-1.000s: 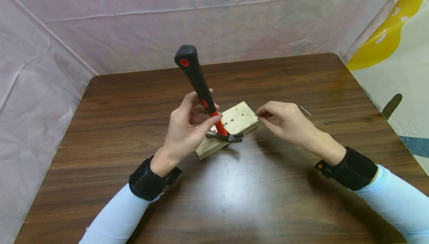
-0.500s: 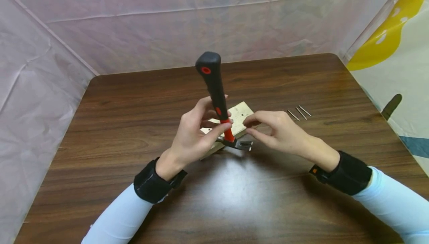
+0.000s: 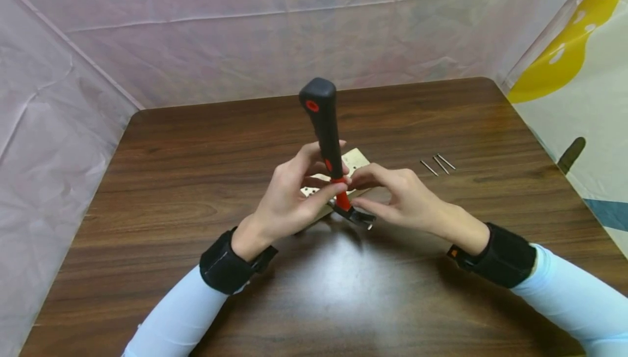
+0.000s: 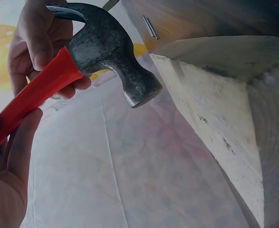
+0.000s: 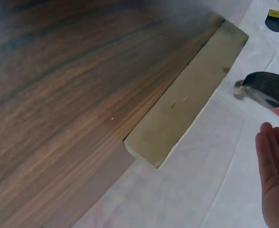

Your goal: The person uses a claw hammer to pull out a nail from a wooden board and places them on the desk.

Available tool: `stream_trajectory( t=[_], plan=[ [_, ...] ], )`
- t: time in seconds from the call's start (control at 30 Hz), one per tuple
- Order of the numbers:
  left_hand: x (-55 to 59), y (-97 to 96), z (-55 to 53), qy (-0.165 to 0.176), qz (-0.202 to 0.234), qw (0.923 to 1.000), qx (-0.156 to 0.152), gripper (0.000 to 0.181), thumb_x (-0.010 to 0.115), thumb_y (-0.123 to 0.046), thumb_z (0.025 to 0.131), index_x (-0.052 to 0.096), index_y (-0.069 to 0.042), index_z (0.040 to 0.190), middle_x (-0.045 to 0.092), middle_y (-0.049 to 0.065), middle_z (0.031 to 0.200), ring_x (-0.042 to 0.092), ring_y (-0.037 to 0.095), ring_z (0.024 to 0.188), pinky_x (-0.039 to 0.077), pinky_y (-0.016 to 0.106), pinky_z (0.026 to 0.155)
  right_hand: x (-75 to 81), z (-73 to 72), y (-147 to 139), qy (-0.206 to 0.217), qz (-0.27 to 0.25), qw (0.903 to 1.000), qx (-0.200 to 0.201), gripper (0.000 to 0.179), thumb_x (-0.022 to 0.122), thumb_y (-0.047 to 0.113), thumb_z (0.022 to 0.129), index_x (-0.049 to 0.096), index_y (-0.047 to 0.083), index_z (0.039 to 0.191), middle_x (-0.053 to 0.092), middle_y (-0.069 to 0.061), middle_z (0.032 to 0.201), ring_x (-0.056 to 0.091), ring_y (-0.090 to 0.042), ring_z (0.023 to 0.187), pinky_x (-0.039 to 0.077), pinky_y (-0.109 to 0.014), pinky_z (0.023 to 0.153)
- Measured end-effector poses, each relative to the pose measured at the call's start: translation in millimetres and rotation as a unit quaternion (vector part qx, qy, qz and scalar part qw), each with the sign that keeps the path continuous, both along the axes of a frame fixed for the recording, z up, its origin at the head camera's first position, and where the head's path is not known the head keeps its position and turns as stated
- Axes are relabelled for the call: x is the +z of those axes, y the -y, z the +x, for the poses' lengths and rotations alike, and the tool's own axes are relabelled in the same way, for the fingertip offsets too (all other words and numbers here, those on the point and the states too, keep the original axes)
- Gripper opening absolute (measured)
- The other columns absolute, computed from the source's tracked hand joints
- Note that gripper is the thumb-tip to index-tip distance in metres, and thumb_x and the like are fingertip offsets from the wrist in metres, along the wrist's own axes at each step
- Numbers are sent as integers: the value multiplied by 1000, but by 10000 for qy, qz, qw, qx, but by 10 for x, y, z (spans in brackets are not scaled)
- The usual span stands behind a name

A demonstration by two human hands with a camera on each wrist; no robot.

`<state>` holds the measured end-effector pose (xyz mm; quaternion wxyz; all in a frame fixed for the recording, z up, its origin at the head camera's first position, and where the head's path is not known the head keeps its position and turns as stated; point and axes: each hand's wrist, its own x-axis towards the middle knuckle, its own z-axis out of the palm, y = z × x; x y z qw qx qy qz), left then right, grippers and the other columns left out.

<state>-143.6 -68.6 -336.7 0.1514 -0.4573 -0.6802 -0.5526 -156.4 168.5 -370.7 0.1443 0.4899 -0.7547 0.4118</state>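
A claw hammer (image 3: 327, 128) with a black and red handle stands grip end up, its dark metal head (image 4: 106, 42) lowest. My left hand (image 3: 299, 193) holds it by the red part below the black grip, between thumb and fingers. My right hand (image 3: 397, 193) is close beside that red part from the right, thumb and fingers apart. Whether its fingertips touch the hammer I cannot tell. Behind both hands a pale wooden block (image 3: 356, 159) with small dark holes lies on the table, partly hidden. In the right wrist view the block's side (image 5: 187, 95) shows whole.
Three loose nails (image 3: 440, 165) lie on the brown wooden table (image 3: 206, 161), to the right of the block. Pale sheeting (image 3: 221, 35) hangs behind the table and at its left. A patterned sheet with a yellow shape (image 3: 564, 52) is at the right.
My left hand has carried the hammer rightward and its handle stands more upright. My right hand has come left to the hammer, uncovering the nails it partly hid.
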Motion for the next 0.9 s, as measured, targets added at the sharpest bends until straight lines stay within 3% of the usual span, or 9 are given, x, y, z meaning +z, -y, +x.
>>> stream_trajectory(
  t=[0.43, 0.9],
  plan=[
    [17, -44, -43, 59, -110, 9999, -20, 60, 77, 11, 86, 48, 5, 139, 70, 13, 100, 71, 21, 95, 63, 29, 72, -24, -21, 49, 6, -219, 9998, 42, 49, 86, -11, 74, 62, -1, 115, 75, -7, 104, 75, -23, 91, 60, -27, 83],
    [9, -94, -82, 243, -56, 9996, -139, 59, 75, 12, 87, 49, 5, 140, 69, 15, 105, 68, 23, 101, 63, 30, 70, -38, 11, 67, 520, -558, 9970, 122, 53, 84, -17, 73, 60, -4, 118, 74, -8, 106, 74, -23, 90, 61, -28, 81]
  ],
)
